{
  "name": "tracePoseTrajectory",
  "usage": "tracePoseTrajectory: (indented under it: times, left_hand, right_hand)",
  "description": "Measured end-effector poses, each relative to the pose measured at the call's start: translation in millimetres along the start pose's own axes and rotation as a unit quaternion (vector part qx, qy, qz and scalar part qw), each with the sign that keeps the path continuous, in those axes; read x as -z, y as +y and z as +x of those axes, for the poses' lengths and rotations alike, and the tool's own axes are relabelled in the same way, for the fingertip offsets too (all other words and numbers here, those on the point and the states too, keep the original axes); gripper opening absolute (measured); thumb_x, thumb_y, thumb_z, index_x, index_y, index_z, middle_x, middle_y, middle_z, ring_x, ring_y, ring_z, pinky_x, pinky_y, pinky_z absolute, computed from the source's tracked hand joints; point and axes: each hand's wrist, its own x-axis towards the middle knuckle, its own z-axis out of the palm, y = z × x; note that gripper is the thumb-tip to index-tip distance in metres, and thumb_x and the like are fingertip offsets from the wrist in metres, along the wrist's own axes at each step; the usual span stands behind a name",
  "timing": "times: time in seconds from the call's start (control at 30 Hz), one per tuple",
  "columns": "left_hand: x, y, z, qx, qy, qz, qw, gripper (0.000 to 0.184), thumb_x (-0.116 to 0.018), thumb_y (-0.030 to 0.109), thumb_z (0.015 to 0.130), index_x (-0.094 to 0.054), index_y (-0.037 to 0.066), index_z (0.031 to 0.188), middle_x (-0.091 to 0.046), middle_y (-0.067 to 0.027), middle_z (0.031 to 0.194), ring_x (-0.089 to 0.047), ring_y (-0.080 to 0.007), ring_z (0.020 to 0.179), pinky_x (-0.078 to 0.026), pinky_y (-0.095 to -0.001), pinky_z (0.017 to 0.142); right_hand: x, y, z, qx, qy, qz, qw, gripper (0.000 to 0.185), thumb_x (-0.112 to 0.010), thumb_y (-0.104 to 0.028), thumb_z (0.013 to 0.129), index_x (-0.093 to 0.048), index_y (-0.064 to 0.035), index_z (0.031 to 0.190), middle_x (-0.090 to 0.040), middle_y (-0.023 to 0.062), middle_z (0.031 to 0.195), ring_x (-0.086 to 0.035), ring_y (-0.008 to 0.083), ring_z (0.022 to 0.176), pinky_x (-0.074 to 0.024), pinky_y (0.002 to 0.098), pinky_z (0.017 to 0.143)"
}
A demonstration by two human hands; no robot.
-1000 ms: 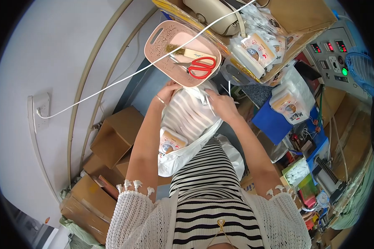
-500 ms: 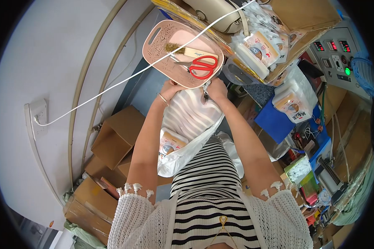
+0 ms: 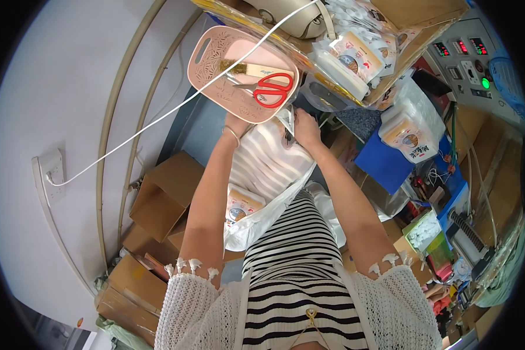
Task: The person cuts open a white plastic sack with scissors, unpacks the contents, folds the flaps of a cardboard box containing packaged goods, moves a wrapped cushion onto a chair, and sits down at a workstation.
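The white bag [image 3: 245,236] is directly in front of the person's striped clothing [image 3: 291,233], on the near side of both hands. Its long axis runs obliquely, from lower left to upper right of the view, and its upper end lies between the hands. Rows of pale packs [image 3: 268,157] fill it; one printed packet [image 3: 243,205] faces up at its lower left.

Right hand [image 3: 307,129]: at the upper right corner of the bag. The fingers are curled closed on a strip of white plastic at the bag's top edge.

Left hand [image 3: 235,125]: at the upper left side of the bag. The basket rim covers the fingertips; their opening and grip cannot be determined. The right hand is nearer the bag's raised corner.

The pink basket [image 3: 207,73] sits just beyond the hands, containing scissors [image 3: 272,90] and a brush [image 3: 245,68]. A white cable [image 3: 175,111] crosses above it.
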Motion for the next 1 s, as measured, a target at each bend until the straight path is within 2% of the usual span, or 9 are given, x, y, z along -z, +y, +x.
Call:
tracePoseTrajectory:
  times: [0.07, 0.2, 0.27, 0.3, 0.33, 0.4, 0.5, 0.67, 1.0]
  left_hand:
    - [-3.6, -23.9, 18.5, -0.072, -0.074, 0.090, 0.991, 0.052, -0.055, 0.036, 0.085, -0.049, 0.001, 0.123, -0.047, -0.0181, 0.129, -0.043, -0.0279, 0.121, -0.035, -0.0344, 0.098]
    - [-2.0, -72.7, 36.9, -0.102, -0.129, 0.290, 0.943, 0.062, -0.050, 0.044, 0.086, -0.039, 0.002, 0.131, -0.036, -0.0191, 0.137, -0.031, -0.0268, 0.130, -0.026, -0.0340, 0.106]
    - [4.7, -73.4, 33.5, 0.001, -0.175, 0.162, 0.971, 0.062, -0.055, 0.039, 0.086, -0.038, 0.002, 0.132, -0.040, -0.0176, 0.135, -0.035, -0.0273, 0.127, -0.028, -0.0338, 0.105]
    - [15.2, -7.5, -1.9, 0.119, -0.101, -0.087, 0.984, 0.061, -0.060, 0.033, 0.084, -0.039, 0.002, 0.132, -0.041, -0.0146, 0.135, -0.037, -0.0229, 0.124, -0.030, -0.0335, 0.102]
    - [28.4, -28.6, -9.9, 0.084, -0.121, -0.222, 0.964, 0.055, -0.064, 0.024, 0.083, -0.043, 0.002, 0.129, -0.047, -0.0120, 0.128, -0.043, -0.0192, 0.117, -0.033, -0.0322, 0.099]
    - [49.5, -1.3, -42.4, 0.143, -0.111, -0.144, 0.973, 0.038, -0.057, 0.020, 0.088, -0.052, 0.001, 0.120, -0.058, -0.0080, 0.111, -0.053, -0.0148, 0.100, -0.041, -0.0273, 0.089]
    - [80.8, 7.3, -126.9, 0.050, -0.077, -0.004, 0.996, 0.035, -0.050, 0.021, 0.093, -0.051, -0.004, 0.119, -0.057, -0.0097, 0.114, -0.053, -0.0166, 0.102, -0.040, -0.0276, 0.090]
    - [110.8, -45.0, -275.5, -0.009, -0.017, 0.237, 0.971, 0.039, -0.043, 0.020, 0.094, -0.045, -0.001, 0.126, -0.045, -0.0202, 0.128, -0.043, -0.0353, 0.118, -0.033, -0.0411, 0.100]
    - [136.2, -129.2, -341.1, -0.029, -0.066, 0.280, 0.957, 0.056, -0.035, 0.038, 0.095, -0.033, -0.002, 0.135, -0.039, -0.0220, 0.133, -0.040, -0.0354, 0.121, -0.030, -0.0433, 0.103]
  right_hand:
    - [2.2, 7.0, 8.2, 0.004, -0.016, 0.006, 1.000, 0.018, -0.045, -0.015, 0.085, -0.056, -0.0024, 0.093, -0.061, 0.0231, 0.089, -0.057, 0.0411, 0.085, -0.0453, 0.0486, 0.072]
    - [-1.5, 12.5, 22.5, -0.019, -0.030, -0.018, 0.999, 0.020, -0.044, -0.018, 0.086, -0.056, -0.0023, 0.089, -0.061, 0.0225, 0.090, -0.059, 0.0397, 0.085, -0.0454, 0.0491, 0.072]
    - [-9.4, 17.2, 24.1, 0.009, 0.029, -0.059, 0.998, 0.021, -0.044, -0.020, 0.086, -0.057, -0.0031, 0.085, -0.062, 0.0209, 0.086, -0.060, 0.0384, 0.082, -0.0462, 0.0493, 0.071]
    - [-11.2, 16.0, 24.8, -0.010, 0.035, -0.047, 0.998, 0.022, -0.046, -0.022, 0.085, -0.059, -0.0045, 0.082, -0.063, 0.0199, 0.083, -0.061, 0.0375, 0.081, -0.0470, 0.0492, 0.070]
    - [-18.9, 18.5, 27.2, -0.010, 0.020, -0.030, 0.999, 0.022, -0.046, -0.022, 0.085, -0.059, -0.0047, 0.082, -0.063, 0.0199, 0.083, -0.062, 0.0374, 0.080, -0.0472, 0.0488, 0.069]
    - [-17.3, 20.2, 24.2, -0.034, 0.009, 0.035, 0.999, 0.023, -0.047, -0.023, 0.085, -0.061, -0.0054, 0.083, -0.063, 0.0196, 0.082, -0.062, 0.0365, 0.080, -0.0472, 0.0473, 0.068]
    - [2.3, 24.7, -12.5, -0.012, 0.081, 0.145, 0.986, 0.018, -0.051, -0.021, 0.085, -0.061, -0.0073, 0.090, -0.062, 0.0194, 0.084, -0.060, 0.0363, 0.082, -0.0465, 0.0445, 0.071]
    - [18.6, 39.3, -57.9, 0.006, 0.089, 0.128, 0.988, 0.019, -0.050, -0.022, 0.086, -0.062, -0.0083, 0.094, -0.064, 0.0164, 0.082, -0.061, 0.0346, 0.079, -0.0469, 0.0440, 0.070]
    - [-14.4, 65.7, -220.9, -0.098, 0.221, 0.210, 0.947, 0.015, -0.050, -0.015, 0.085, -0.054, -0.0106, 0.099, -0.061, 0.0176, 0.078, -0.059, 0.0379, 0.076, -0.0464, 0.0465, 0.064]
